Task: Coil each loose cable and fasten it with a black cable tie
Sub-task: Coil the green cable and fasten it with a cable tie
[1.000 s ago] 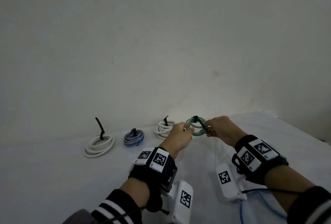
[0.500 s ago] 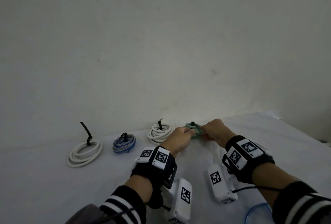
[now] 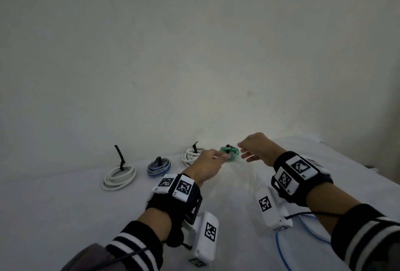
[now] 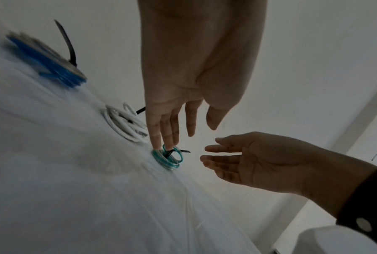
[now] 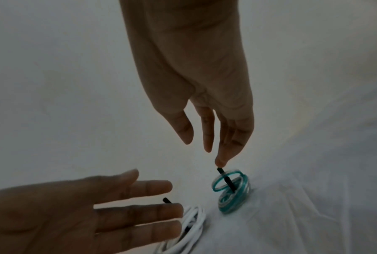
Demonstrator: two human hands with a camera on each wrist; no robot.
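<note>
A green coiled cable [image 3: 229, 153] bound with a black tie [image 5: 226, 179] lies on the white table, at the right end of a row of coils. My left hand [image 3: 220, 156] is on its left, fingers straight, and in the left wrist view those fingertips [image 4: 161, 146] meet the coil's rim [image 4: 168, 159]. My right hand [image 3: 243, 150] hovers at its right with fingers spread, holding nothing. In the right wrist view one right fingertip [image 5: 220, 162] is at the tie's upright tail above the coil [image 5: 231, 197].
Three tied coils sit in the row to the left: a small white one [image 3: 193, 156], a blue one [image 3: 159, 166] and a larger white one [image 3: 120, 176]. A loose blue cable [image 3: 283, 249] lies near my right forearm. The wall stands close behind the row.
Both hands carried the green coil down and back to the table beside the small white coil, then let go and spread their fingers.
</note>
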